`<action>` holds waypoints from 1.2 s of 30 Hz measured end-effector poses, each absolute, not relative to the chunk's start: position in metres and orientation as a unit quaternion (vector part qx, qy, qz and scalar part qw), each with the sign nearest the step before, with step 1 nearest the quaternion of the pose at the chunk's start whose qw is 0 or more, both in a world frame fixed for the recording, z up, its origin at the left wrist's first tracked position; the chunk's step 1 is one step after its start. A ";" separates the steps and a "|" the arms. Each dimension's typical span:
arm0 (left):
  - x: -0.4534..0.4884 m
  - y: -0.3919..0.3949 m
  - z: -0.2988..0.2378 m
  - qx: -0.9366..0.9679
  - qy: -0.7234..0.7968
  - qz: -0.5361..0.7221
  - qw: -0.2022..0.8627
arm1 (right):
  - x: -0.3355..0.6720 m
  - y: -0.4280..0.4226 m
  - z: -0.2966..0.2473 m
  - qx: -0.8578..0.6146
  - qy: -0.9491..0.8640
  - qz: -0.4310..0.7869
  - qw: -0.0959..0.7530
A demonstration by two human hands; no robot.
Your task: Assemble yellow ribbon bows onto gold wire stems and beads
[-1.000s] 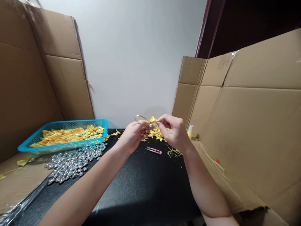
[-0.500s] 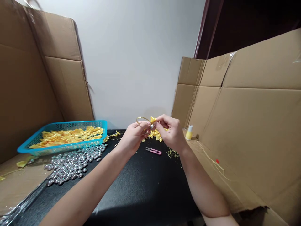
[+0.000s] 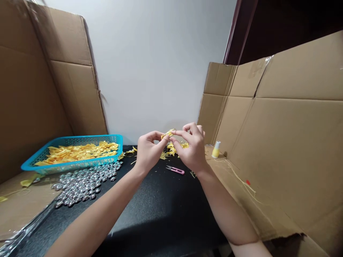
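Note:
Above the black work surface, a thin gold loop (image 3: pixel 169 131) with a yellow ribbon bow (image 3: pixel 163 136) sits between my two hands. My left hand (image 3: pixel 149 147) is closed, thumb and index finger pinching the bow end. From the other side, my right hand (image 3: pixel 192 145) grips the loop between thumb and index finger, its other fingers curled and raised. The silver bead seen with the bow earlier is hidden by fingers now. Below the hands lie pink-handled thread snips (image 3: pixel 175 170), blades pointing left.
On the left stands a blue basket (image 3: pixel 77 163) of yellow ribbon bows (image 3: pixel 80 153), with many silver beads (image 3: pixel 85 182) in front. Behind my right hand is a yellow pile (image 3: pixel 178 147). A thread spool (image 3: pixel 215 150) stands right. Cardboard walls (image 3: pixel 294 142) flank the surface.
The loop has turned from standing out leftward to lying between my fingertips. My left hand has rotated, back of the hand and thumb now showing. My right fingers have lifted and spread somewhat.

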State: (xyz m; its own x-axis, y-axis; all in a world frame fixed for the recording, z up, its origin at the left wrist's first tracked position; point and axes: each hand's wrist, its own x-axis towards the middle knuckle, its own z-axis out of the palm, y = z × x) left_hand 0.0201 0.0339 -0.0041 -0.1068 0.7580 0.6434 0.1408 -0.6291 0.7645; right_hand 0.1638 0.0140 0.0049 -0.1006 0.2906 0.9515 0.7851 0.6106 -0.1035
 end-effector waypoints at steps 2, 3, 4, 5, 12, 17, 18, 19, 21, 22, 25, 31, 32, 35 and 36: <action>0.021 0.033 -0.004 0.637 0.379 0.644 0.190 | 0.161 0.021 0.001 -0.399 -0.696 -0.221 0.554; 0.022 0.032 -0.004 0.642 0.383 0.640 0.176 | 0.160 0.024 0.000 -0.402 -0.692 -0.214 0.559; 0.022 0.031 -0.003 0.645 0.385 0.638 0.167 | 0.160 0.027 -0.001 -0.402 -0.691 -0.202 0.566; 0.023 0.031 -0.003 0.648 0.386 0.636 0.163 | 0.159 0.029 -0.002 -0.399 -0.691 -0.187 0.572; 0.019 0.048 -0.007 0.628 0.387 0.618 0.271 | 0.156 0.038 -0.008 -0.346 -0.692 -0.112 0.624; 0.016 0.067 -0.010 0.587 0.399 0.591 0.383 | 0.163 0.038 -0.006 -0.293 -0.693 -0.018 0.658; 0.016 0.069 -0.011 0.584 0.409 0.582 0.392 | 0.166 0.037 -0.005 -0.287 -0.692 0.014 0.662; 0.016 0.071 -0.011 0.581 0.419 0.572 0.399 | 0.168 0.036 -0.004 -0.282 -0.691 0.050 0.663; 0.016 0.073 -0.012 0.578 0.435 0.556 0.409 | 0.171 0.032 -0.001 -0.281 -0.687 0.121 0.659; 0.016 0.074 -0.012 0.579 0.438 0.551 0.411 | 0.172 0.031 0.001 -0.284 -0.682 0.152 0.656; 0.016 0.075 -0.013 0.589 0.444 0.539 0.407 | 0.175 0.029 0.005 -0.300 -0.671 0.207 0.646; 0.015 0.079 -0.017 0.598 0.455 0.522 0.403 | 0.183 0.020 0.016 -0.267 -0.637 0.256 0.677; 0.014 0.080 -0.018 0.603 0.451 0.521 0.402 | 0.184 0.017 0.018 -0.254 -0.631 0.260 0.685; 0.014 0.081 -0.020 0.616 0.439 0.522 0.395 | 0.187 0.014 0.021 -0.212 -0.633 0.275 0.692; 0.014 0.081 -0.020 0.617 0.439 0.523 0.393 | 0.188 0.014 0.021 -0.201 -0.636 0.280 0.690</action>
State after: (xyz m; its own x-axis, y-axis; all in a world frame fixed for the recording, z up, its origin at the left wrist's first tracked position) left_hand 0.0139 0.0814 -0.0200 0.0688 0.9514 0.3002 0.1303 -0.3069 0.9428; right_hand 0.1876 0.0142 0.0208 0.0342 0.6423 0.7657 -0.1311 0.7624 -0.6337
